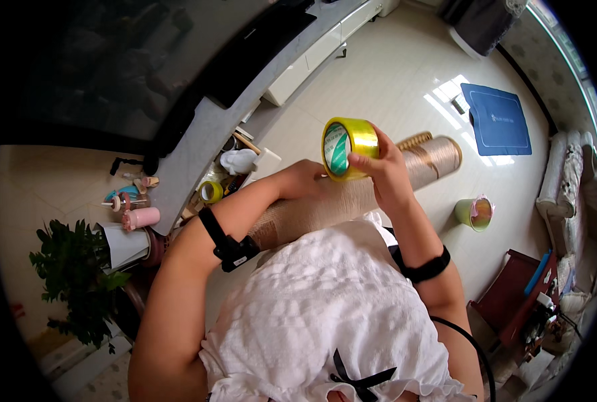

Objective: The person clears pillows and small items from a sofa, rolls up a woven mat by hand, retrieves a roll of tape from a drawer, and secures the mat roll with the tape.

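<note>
My right hand (391,173) grips a roll of clear yellowish packing tape (363,145), its printed cardboard core facing left. Below the tape, a long cylinder wrapped in tan cord (323,208) lies slantwise in front of my body, its far end pointing to the upper right. On the upper side of the cylinder rests my left hand (306,180); its fingers are partly hidden behind the tape roll, so whether they pinch anything does not show. A brown strip crosses the cord near the far end.
An open drawer at left holds another tape roll (211,192) and a white object (239,161). A marble-topped TV cabinet (198,135), pink bottle (141,218) and leafy plant (77,281) stand left. On the right are a green bin (473,213), blue mat (499,120) and dark red table (509,296).
</note>
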Available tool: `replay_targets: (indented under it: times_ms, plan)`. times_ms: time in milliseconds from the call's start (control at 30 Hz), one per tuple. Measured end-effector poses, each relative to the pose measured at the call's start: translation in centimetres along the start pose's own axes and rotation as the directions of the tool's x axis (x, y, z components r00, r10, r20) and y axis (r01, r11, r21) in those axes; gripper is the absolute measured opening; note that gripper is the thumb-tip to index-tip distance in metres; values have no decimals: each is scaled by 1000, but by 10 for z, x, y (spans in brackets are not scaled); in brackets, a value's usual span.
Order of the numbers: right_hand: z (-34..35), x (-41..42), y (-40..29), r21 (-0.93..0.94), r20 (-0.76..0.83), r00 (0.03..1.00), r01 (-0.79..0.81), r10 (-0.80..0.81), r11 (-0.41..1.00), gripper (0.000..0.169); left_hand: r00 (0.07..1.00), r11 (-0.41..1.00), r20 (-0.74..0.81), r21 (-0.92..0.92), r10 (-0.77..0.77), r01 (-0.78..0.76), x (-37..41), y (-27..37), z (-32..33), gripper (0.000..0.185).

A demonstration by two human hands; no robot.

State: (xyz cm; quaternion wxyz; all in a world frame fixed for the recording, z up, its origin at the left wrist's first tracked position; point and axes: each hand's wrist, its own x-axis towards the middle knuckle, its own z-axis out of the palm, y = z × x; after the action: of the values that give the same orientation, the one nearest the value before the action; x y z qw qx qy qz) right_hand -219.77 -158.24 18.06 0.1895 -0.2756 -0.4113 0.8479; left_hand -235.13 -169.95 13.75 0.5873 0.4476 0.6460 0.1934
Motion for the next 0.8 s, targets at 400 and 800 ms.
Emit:
replay_targets:
  times_ms: [400,800]
  plan:
    - [-52,-67,16,-764,16,995,-50,96,643,54,959,720,-282,-664,7,-201,-37,14,-53,47]
    - [-85,5,63,-552,295,952,237,-79,799,38,984,669,43,-738,171,-84,-59,65,-22,52]
